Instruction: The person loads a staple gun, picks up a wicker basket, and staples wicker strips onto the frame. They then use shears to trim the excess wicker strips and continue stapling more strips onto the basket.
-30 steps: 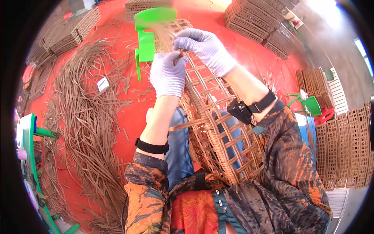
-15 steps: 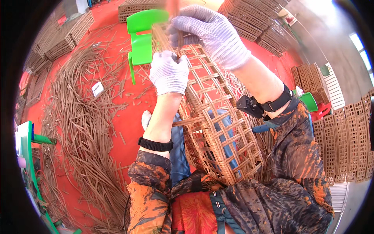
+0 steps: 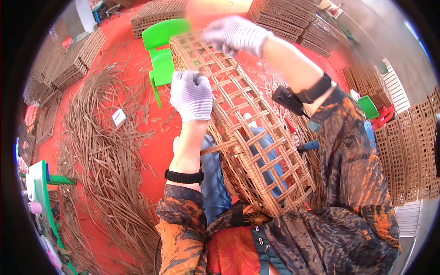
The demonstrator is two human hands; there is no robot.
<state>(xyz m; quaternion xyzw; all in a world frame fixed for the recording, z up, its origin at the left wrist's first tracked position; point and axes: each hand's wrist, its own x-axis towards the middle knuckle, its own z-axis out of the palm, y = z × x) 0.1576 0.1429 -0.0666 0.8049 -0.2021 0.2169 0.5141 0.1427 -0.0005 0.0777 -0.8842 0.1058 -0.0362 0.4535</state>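
Centrally, a woven basket [image 3: 250, 130] rests lengthwise, jeans [image 3: 214, 176] visible through its gaps; the left hand [image 3: 191, 95] is clamped on its edge, the right hand [image 3: 236, 36] apart above its far end, grip blurred; stacked baskets [image 3: 405, 153] stand at right.

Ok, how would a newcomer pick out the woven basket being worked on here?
On the red floor, find the green chair, upper left. From beside it, a long brown basket slants down across the person's blue jeans, left hand at its edge. Unlike the woven pieces stacked around the room, it is single and tilted.
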